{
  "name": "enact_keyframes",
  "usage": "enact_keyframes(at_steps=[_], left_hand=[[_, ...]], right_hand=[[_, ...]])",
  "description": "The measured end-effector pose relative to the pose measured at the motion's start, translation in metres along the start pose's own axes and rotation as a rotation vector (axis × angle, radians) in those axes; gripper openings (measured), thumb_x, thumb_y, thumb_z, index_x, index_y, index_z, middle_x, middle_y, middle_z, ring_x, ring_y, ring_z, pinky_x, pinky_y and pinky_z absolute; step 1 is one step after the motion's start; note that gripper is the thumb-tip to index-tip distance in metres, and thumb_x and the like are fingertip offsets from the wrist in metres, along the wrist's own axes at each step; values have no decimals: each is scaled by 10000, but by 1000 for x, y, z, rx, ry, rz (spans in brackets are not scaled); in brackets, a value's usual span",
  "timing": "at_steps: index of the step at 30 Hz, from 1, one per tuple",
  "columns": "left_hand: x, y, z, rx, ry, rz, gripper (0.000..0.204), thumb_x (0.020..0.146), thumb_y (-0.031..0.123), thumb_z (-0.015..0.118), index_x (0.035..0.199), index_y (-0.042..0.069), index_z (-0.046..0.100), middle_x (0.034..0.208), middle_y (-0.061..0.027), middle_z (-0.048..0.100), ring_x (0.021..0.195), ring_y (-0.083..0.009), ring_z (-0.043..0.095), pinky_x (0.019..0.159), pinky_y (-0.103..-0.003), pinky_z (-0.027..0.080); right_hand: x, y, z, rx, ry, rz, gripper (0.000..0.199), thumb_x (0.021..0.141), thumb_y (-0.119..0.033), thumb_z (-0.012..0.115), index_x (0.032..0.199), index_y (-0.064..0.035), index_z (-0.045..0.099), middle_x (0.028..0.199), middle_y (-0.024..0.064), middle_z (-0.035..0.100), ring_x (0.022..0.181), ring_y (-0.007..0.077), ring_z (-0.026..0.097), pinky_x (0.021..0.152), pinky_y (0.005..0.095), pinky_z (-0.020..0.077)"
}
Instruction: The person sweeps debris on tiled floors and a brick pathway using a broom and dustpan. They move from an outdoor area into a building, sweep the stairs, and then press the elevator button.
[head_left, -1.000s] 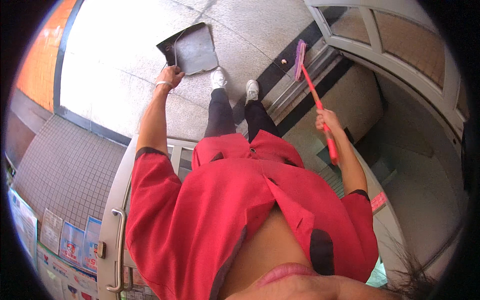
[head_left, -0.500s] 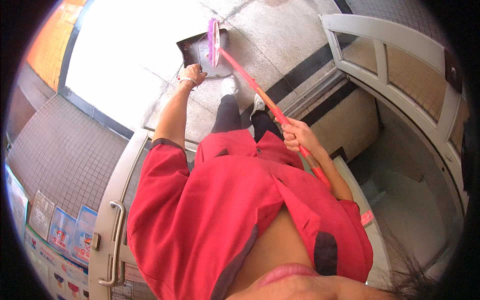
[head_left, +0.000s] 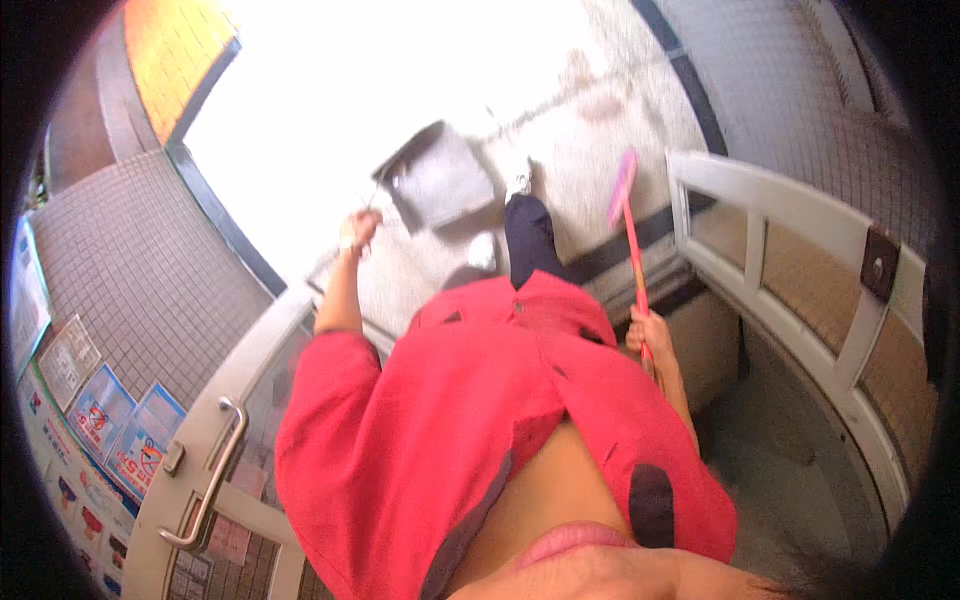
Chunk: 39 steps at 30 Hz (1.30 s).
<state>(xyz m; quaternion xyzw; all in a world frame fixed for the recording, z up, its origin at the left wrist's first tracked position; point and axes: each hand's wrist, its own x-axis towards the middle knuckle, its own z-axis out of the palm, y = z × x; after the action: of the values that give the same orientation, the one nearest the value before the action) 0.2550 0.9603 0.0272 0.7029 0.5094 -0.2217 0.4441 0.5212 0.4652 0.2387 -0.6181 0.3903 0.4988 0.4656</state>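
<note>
My left hand is closed on the thin handle of a dark, wide dustpan, which hangs or rests just ahead of my feet, a little blurred. Whether the pan touches the floor I cannot tell. On the right, my right hand grips the red stick of a broom. Its head with purple-pink bristles is out beyond the hand, apart from the dustpan and near the dark floor strip.
A white-framed glass door stands at the right. Another door with a metal pull handle is at the lower left, beside posters. Brightly lit pale floor lies ahead, and small grey tiles are at the left.
The broom head has swung right, away from the dustpan. The dustpan now appears lower and turned, and my left hand is lower. My feet have stepped, and the view has shifted.
</note>
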Motion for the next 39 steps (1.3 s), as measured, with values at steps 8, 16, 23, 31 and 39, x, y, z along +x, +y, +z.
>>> enact_keyframes(at_steps=[8, 16, 23, 31, 39], left_hand=[[-16, 3, -33, -405, 466, -291, 251, 719, 257, 542, 654, 43, 655, 528, -115, 566, 482, -194, 529, 491, -335, 411], [24, 100, -102, -881, 742, -450, 280, 669, 214, 650, 515, -3, 561, 401, -65, 456, 326, -169, 410, 348, -328, 314], [159, 140, -183, -249, 1102, -357, 249, 627, 216, 654, 512, 5, 586, 464, -65, 488, 435, -179, 457, 439, -360, 365], [270, 245, -316, -1172, 1048, -760, 224, 602, 195, 625, 620, -28, 636, 556, -72, 512, 516, -176, 424, 493, -361, 363], [388, 253, -398, -1394, 1146, -1070, 218, 603, 163, 617, 627, -54, 603, 569, -73, 521, 507, -168, 412, 483, -359, 353]], right_hand=[[137, -129, 38, 97, -99, 224, 259, 802, -91, 477, 583, -140, 348, 465, -57, 330, 364, 78, 319, 358, 236, 305], [113, -336, 238, -101, -497, 120, 36, 827, -103, 494, 833, -69, 485, 500, -61, 331, 383, 38, 310, 351, 200, 280], [104, -481, 407, -318, -612, -248, 211, 858, -113, 457, 1061, -56, 454, 512, -65, 303, 358, 35, 270, 320, 217, 257], [81, -640, 537, -398, -518, -226, 57, 827, -94, 484, 800, -84, 435, 486, -46, 308, 342, 50, 307, 290, 211, 256], [116, -765, 742, -962, -445, -400, 117, 827, -161, 494, 749, -78, 466, 544, -37, 388, 392, 38, 336, 351, 204, 271]])
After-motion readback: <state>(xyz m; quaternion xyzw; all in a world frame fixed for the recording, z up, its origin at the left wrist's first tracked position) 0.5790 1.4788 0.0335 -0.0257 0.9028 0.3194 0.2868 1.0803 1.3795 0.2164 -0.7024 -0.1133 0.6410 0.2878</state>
